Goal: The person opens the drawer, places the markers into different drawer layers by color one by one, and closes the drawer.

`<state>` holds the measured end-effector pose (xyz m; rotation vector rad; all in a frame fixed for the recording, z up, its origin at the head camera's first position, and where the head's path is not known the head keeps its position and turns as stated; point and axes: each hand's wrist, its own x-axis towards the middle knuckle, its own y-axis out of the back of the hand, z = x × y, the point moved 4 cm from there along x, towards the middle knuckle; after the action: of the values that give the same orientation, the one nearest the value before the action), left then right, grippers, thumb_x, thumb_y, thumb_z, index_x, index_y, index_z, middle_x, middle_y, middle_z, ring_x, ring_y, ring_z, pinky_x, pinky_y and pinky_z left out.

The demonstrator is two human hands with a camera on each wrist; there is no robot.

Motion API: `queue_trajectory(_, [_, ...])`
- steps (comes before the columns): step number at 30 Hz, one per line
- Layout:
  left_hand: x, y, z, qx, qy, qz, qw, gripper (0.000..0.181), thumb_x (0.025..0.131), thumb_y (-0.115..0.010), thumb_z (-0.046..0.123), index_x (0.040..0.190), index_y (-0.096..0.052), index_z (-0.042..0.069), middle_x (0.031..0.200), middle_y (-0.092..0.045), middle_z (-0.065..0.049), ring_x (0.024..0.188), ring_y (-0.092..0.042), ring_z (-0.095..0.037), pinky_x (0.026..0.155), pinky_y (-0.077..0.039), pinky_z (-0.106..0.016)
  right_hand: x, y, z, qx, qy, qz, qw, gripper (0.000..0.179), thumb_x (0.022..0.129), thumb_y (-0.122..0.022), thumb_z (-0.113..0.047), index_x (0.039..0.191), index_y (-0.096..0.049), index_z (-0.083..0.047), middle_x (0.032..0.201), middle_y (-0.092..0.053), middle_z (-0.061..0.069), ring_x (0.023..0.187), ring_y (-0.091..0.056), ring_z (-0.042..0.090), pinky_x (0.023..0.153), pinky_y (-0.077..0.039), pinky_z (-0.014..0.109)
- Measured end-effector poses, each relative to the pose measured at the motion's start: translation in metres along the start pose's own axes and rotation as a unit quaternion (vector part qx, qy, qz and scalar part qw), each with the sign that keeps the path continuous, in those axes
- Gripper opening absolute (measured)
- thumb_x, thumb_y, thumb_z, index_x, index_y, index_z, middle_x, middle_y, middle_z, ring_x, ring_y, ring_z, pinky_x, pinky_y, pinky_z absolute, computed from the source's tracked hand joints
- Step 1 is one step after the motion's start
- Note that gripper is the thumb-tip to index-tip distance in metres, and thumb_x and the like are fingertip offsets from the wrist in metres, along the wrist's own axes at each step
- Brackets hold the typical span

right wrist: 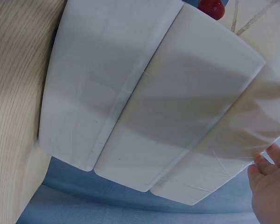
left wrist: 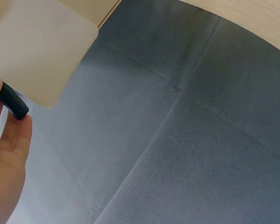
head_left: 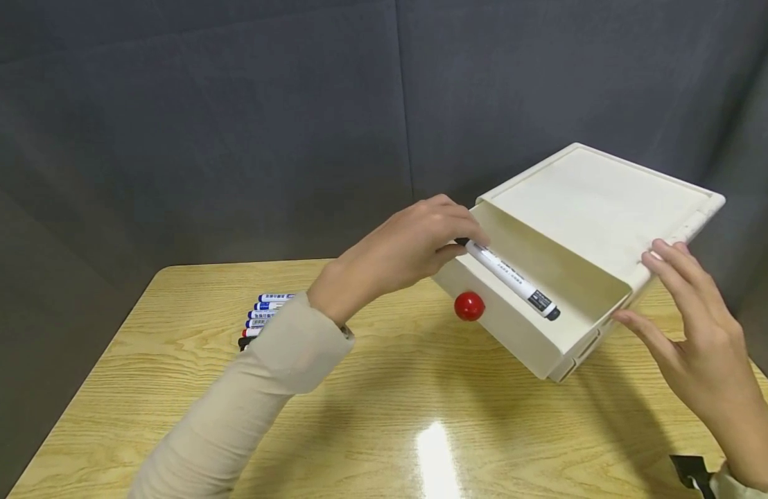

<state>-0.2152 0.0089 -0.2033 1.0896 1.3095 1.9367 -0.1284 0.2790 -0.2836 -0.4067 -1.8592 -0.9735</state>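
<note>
The white marker (head_left: 509, 277) is in your left hand (head_left: 415, 242), slanting from your fingertips toward four o'clock over the pulled-out drawer (head_left: 521, 336) of the white cabinet (head_left: 602, 208); seen from your right hand (head_left: 702, 339), it lies between nine and ten o'clock. Your left thumb and fingers pinch it near one dark end, and its other dark end sticks out free; whether that end touches the drawer's inside is unclear. In the left wrist view, a dark end of the marker shows between your thumb and fingers, just beside the drawer's front panel. Your right hand is spread and loosely bent, its fingertips resting on the cabinet's upper edge and its thumb lower against the side. The red knob (head_left: 469, 305) on the drawer front sits at about five o'clock from your left hand. At eight o'clock from that hand, a row of markers (head_left: 274, 305) lies on the desk (head_left: 371, 416), partly behind your sleeve (head_left: 253, 395).
</note>
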Motion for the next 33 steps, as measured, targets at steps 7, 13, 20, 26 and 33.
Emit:
queue_trajectory(7, [0.006, -0.004, 0.001, 0.002, 0.026, -0.037, 0.9989, 0.028, 0.091, -0.069, 0.002, 0.116, -0.074, 0.015, 0.117, -0.072, 0.005, 0.111, -0.056, -0.014, 0.099, -0.046, -0.019, 0.0, 0.001, -0.001, -0.002, -0.002, 0.0, 1.0, 0.08, 0.092, -0.052, -0.058, 0.127, -0.057, 0.014, 0.132, -0.055, 0.035, 0.145, -0.04, 0.019, 0.122, -0.029, 0.025])
queue_trajectory(13, [0.01, -0.006, 0.002, 0.009, 0.041, -0.062, 0.9972, 0.029, 0.092, -0.068, 0.002, 0.117, -0.073, 0.016, 0.116, -0.071, 0.006, 0.111, -0.056, -0.013, 0.099, -0.045, -0.02, 0.0, 0.001, -0.003, 0.001, 0.003, 0.004, 1.0, 0.079, 0.092, -0.053, -0.057, 0.126, -0.058, 0.014, 0.131, -0.055, 0.036, 0.144, -0.04, 0.018, 0.121, -0.029, 0.025])
queue_trajectory(20, [0.017, -0.009, 0.006, 0.019, 0.041, -0.087, 0.9952, 0.027, 0.094, -0.065, 0.002, 0.114, -0.075, 0.017, 0.112, -0.072, 0.007, 0.102, -0.057, -0.013, 0.093, -0.046, -0.019, 0.001, 0.002, -0.005, 0.001, 0.003, 0.002, 1.0, 0.079, 0.092, -0.052, -0.057, 0.126, -0.057, 0.015, 0.13, -0.055, 0.036, 0.144, -0.04, 0.017, 0.122, -0.029, 0.026])
queue_trajectory(26, [0.022, -0.009, 0.01, 0.009, 0.031, -0.105, 0.9939, 0.03, 0.091, -0.062, -0.009, 0.101, -0.077, 0.016, 0.098, -0.072, 0.005, 0.089, -0.055, -0.013, 0.083, -0.047, -0.018, 0.0, 0.002, -0.004, 0.001, 0.004, 0.001, 1.0, 0.08, 0.092, -0.052, -0.057, 0.126, -0.057, 0.015, 0.13, -0.055, 0.036, 0.144, -0.04, 0.016, 0.122, -0.029, 0.025])
queue_trajectory(33, [0.024, -0.01, 0.007, -0.022, 0.06, -0.128, 0.9897, 0.036, 0.09, -0.059, -0.012, 0.102, -0.077, 0.016, 0.097, -0.071, 0.003, 0.085, -0.055, -0.011, 0.076, -0.045, -0.016, 0.0, 0.002, -0.004, -0.001, 0.003, -0.001, 1.0, 0.08, 0.092, -0.052, -0.058, 0.126, -0.057, 0.014, 0.131, -0.055, 0.036, 0.144, -0.04, 0.017, 0.121, -0.029, 0.024])
